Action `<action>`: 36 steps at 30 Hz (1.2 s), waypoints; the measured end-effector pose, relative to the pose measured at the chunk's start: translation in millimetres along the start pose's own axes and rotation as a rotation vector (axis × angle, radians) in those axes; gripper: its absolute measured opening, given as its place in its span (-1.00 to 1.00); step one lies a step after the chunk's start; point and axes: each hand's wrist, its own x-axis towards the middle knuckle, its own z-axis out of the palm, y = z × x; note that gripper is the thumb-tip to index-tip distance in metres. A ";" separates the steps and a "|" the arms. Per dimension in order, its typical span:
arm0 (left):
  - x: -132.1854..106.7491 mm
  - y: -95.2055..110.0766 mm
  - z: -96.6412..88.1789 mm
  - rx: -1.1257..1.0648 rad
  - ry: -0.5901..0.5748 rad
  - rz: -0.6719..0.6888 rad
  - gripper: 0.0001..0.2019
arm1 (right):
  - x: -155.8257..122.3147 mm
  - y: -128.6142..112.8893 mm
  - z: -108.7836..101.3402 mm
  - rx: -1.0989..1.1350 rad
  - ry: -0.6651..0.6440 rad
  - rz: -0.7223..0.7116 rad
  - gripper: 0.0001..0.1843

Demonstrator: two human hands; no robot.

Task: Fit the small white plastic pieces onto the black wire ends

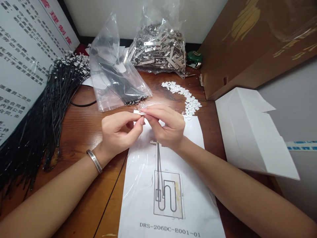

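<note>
My left hand (121,129) and my right hand (165,124) meet over the top of a printed drawing sheet (138,185), fingertips nearly touching. A small white plastic piece (143,113) shows at the pinched fingertips of my right hand. My left thumb and forefinger press together right beside it; a tiny dark bit shows there, too small to name. Beyond the hands, an arc of loose small white plastic pieces (192,99) lies on the wooden table (81,132). Just behind my fingers is the end of a clear bag of thin black wires (123,82).
A large bundle of black wires (32,138) with white ends hangs at the left, by a printed board (19,49). At the back sit a bag of metal strips (158,49) and a green tape measure (194,59). A brown box (247,43) and folded white card (252,132) stand right.
</note>
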 end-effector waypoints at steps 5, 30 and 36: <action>-1.2 1.4 0.6 -0.032 -0.027 -0.084 -0.91 | -1.9 -0.7 1.0 -0.001 0.009 0.037 -0.79; -1.4 -4.8 4.5 -0.043 -0.149 -0.291 -0.87 | -0.8 -5.1 2.8 -0.184 0.009 0.133 -0.87; -4.3 -5.9 5.9 -0.286 -0.386 -0.489 -0.78 | -5.8 16.4 0.3 -0.083 0.271 0.493 -0.87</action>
